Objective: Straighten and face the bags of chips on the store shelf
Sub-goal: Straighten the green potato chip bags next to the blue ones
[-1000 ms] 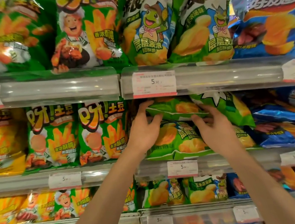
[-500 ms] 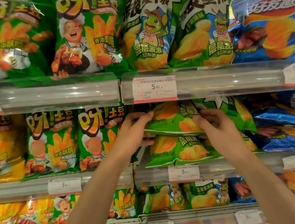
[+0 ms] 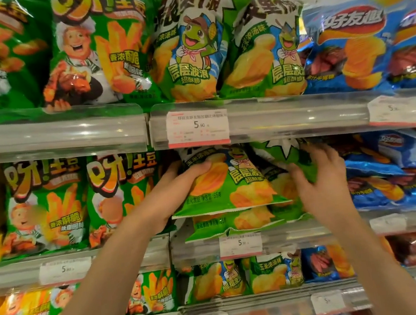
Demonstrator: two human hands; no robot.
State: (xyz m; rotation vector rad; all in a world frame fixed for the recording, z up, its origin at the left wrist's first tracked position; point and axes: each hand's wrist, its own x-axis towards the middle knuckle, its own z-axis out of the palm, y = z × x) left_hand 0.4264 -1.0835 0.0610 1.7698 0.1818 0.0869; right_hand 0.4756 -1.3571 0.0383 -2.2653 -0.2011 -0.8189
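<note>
My left hand (image 3: 171,190) is gripping the green bag (image 3: 227,181), thumb across its front. My right hand (image 3: 321,182) is pinching a second bag (image 3: 283,152) just right of it. Both are sitting under the price tag (image 3: 197,127).

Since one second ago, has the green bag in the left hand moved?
Yes. The green bag in the left hand has tipped up from lying flat to nearly upright, its top now reaching the price tag above.

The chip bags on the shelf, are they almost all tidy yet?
Partly. The top-shelf bags already stand facing out. The left hand grips a green frog bag, tipping it upright; the right hand holds its neighbour. The bag lying flat underneath still needs standing.
</note>
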